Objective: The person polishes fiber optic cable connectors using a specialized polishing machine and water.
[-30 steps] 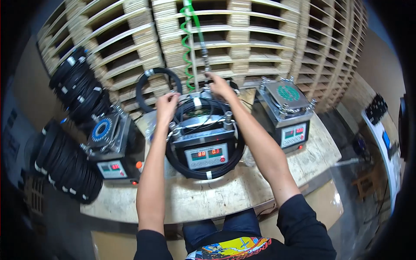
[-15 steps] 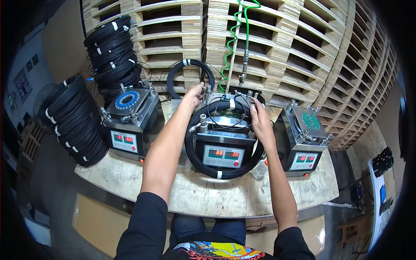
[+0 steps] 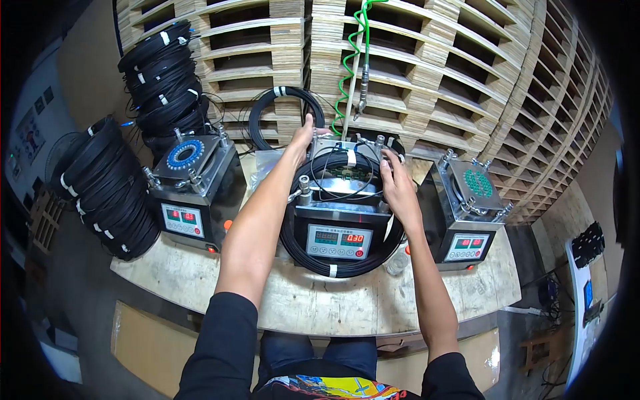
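Both left hand (image 3: 303, 141) and right hand (image 3: 399, 190), grasp impossible to tell, sit by the rear posts (image 3: 380, 142) of the middle machine (image 3: 339, 242) on a wooden table (image 3: 320, 303), a black cable coil (image 3: 360, 269) looped around it, apparently to save room.

Arms (image 3: 257, 230) fwd, L hand (image 3: 304, 139) slightly farther out than R hand (image 3: 399, 188).

Wooden pallets (image 3: 325, 50) are rising at twelve o'clock. A wall (image 3: 57, 120) is standing near ten, grey floor (image 3: 87, 310) spreading at eight.
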Action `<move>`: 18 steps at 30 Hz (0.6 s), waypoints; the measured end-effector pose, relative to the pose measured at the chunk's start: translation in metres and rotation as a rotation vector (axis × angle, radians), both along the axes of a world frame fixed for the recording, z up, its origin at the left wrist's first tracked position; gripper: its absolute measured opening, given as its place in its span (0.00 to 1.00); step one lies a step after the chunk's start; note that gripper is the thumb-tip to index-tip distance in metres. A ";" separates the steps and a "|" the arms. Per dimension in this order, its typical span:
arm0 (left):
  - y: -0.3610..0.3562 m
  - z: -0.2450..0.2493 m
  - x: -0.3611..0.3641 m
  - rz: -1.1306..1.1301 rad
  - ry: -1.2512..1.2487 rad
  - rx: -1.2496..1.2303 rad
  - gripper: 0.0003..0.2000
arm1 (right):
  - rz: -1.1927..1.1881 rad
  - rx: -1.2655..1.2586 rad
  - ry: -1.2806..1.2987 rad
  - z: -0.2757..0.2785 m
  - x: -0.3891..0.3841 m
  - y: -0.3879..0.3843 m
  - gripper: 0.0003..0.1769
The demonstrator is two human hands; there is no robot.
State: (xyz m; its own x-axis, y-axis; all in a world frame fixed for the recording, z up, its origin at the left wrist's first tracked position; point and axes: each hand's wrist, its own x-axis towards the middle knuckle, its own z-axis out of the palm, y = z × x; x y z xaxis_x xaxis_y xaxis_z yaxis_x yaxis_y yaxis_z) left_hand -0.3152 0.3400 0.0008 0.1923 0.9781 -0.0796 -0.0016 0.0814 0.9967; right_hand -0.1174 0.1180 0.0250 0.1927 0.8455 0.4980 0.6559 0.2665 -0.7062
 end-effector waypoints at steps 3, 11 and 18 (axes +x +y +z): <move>0.005 0.003 0.000 -0.176 -0.082 -0.148 0.48 | -0.012 0.021 -0.045 -0.009 0.006 0.006 0.23; -0.011 0.006 -0.014 0.353 0.165 0.470 0.26 | -0.016 0.070 -0.071 -0.012 0.008 0.010 0.23; -0.141 0.018 -0.060 0.388 0.283 0.922 0.16 | -0.015 0.052 0.014 -0.008 0.008 0.007 0.23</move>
